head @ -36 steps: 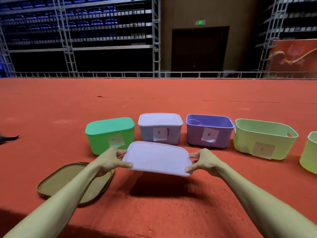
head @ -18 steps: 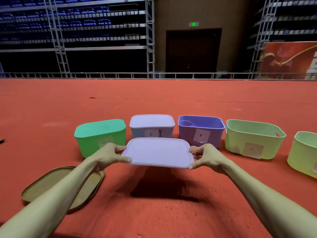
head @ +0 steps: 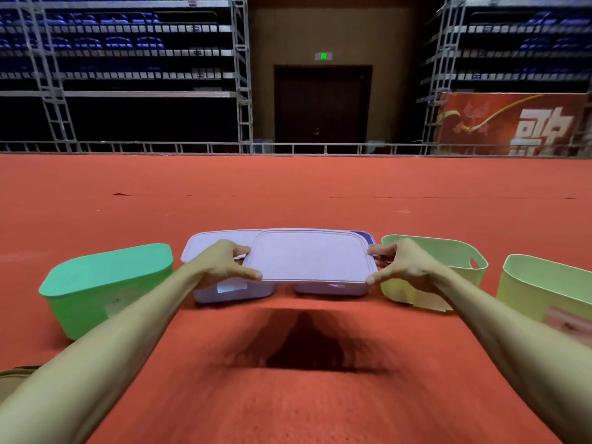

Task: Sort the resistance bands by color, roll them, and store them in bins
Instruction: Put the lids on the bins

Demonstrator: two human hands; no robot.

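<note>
Bright and even on the red floor (head: 288, 187), very dim in the stands (head: 112, 59) behind, almost black around the door (head: 322, 104). Lit from above, to judge by the dark, soft-edged shadow (head: 307, 344) thrown below the lilac lid (head: 307, 256) (nearer to the camera than the lid itself). Smeared by motion blur low down, on floor and forearms (head: 96, 357). Bent at the edges by the wide lens, as seen in the leaning scaffold (head: 53, 97).

bare left hand (head: 221, 265) and right hand (head: 405, 267), bare forearms (head: 105, 354), slender fingers (head: 248, 274)
</note>
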